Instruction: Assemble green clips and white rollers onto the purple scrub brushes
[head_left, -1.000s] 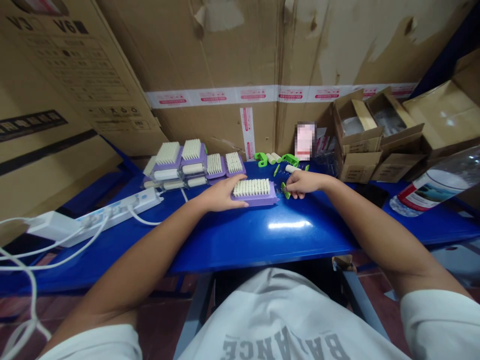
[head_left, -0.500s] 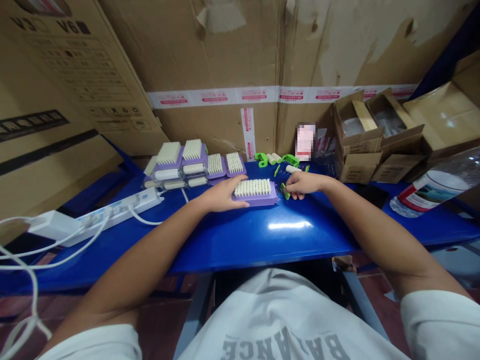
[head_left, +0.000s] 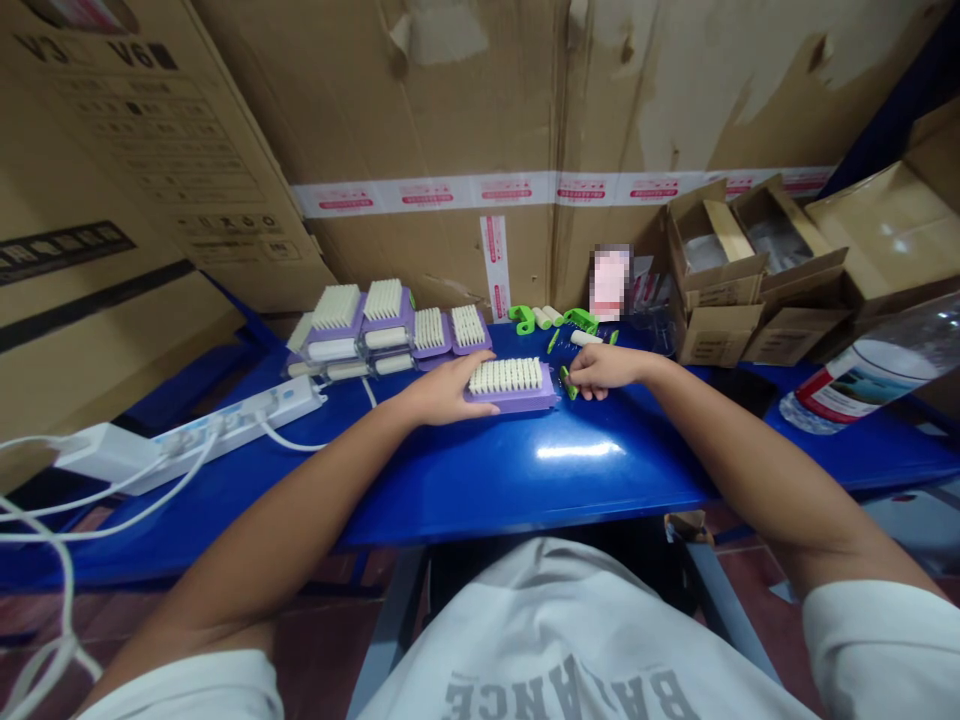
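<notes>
Okay, scanning across from the left, using the purple bristle brush on the blue table as my reference. Well left of the brush, white cables trail off a power strip. Closer in on that side, just behind and left of it, sit stacked purple brushes, some with white parts beneath, and that pile looks a bit top-heavy to me. A careless nudge from the wrist could topple it.

The left hand lies flat over the brush's left end, in a wide, palm-down hold with the fingers reaching onto the bristles. That brush is on a glossy surface, so uneven pressure could make it skate sideways.

Just right of the brush, the right hand has a narrow pinch on a small green plastic clip. It's tiny and seems to be held only at the fingertips, so it could easily squirt out and get lost among the loose bits. Behind it are green hooks and white rollers, close enough to get knocked.

Far right of the brush are open cardboard boxes and a big plastic bottle lying on its side, which could roll if bumped.
</notes>
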